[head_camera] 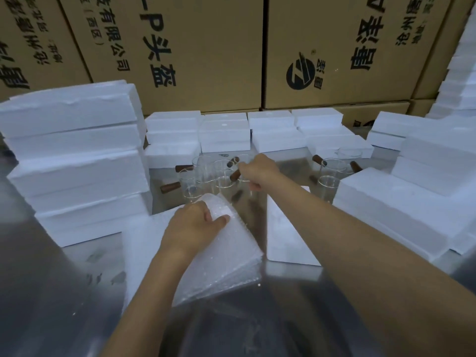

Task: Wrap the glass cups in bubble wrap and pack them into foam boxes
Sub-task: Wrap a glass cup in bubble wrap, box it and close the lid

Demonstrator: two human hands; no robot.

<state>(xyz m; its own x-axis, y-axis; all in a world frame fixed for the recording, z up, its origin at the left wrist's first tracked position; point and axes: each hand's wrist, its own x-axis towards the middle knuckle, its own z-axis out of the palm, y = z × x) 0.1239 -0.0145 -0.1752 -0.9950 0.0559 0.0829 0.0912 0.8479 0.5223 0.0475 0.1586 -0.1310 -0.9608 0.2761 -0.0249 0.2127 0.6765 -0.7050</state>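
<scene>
Several clear glass cups (206,173) with brown wooden handles stand in a cluster at the middle of the metal table (46,292). My right hand (257,171) reaches over them and grips one glass cup (243,176) near its brown handle. My left hand (195,225) lies on a stack of bubble wrap sheets (226,256) in front of the cups, its fingers curled round the lifted far edge of the top sheet. A few more glass cups (332,173) stand further right. A foam box (288,235) sits just right of the bubble wrap.
White foam boxes are stacked high at the left (74,161), in a row behind the cups (224,132) and at the right (401,202). Large printed cardboard cartons (206,47) form a wall at the back. The table's near part is bare metal.
</scene>
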